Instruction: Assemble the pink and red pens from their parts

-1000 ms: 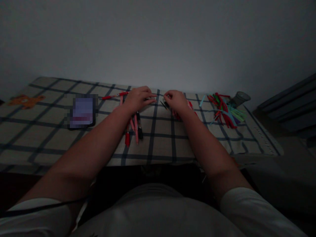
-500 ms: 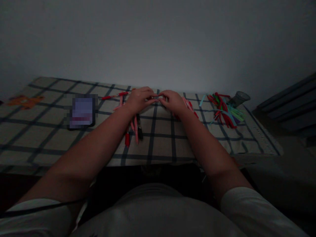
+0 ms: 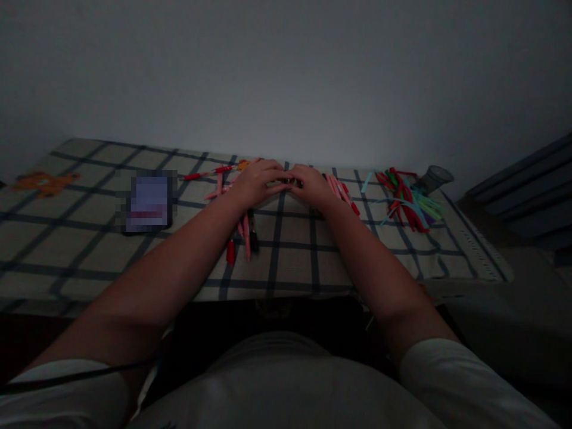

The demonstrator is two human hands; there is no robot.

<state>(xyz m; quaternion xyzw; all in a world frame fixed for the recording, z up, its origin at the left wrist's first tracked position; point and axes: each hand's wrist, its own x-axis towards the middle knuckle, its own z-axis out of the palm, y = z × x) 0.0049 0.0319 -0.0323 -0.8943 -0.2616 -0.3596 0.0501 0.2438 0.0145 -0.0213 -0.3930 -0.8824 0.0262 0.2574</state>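
Over the middle of the table my left hand [image 3: 259,183] and my right hand [image 3: 311,186] meet at the fingertips. Both are closed in a pinch, and whatever small thing lies between the fingers is too dark and hidden to name. Below and beside my left hand lie several pens, among them pink pens [image 3: 246,235], a red-capped pen [image 3: 230,251] and a black-capped pen [image 3: 254,241]. A red pen [image 3: 192,176] lies farther left. Partly behind my right hand is a bunch of pink and red pens [image 3: 342,189].
A tablet-like device [image 3: 149,202], its screen blurred, and an orange cutout shape [image 3: 44,183] lie on the left of the checked tablecloth [image 3: 295,262]. On the right are a pile of coloured strips [image 3: 404,202] and a tipped transparent cup [image 3: 434,177]. A wall stands behind.
Both hands have shifted slightly to the right, and their fingertips now press closer together, overlapping. The pens and other things on the table have stayed in place.
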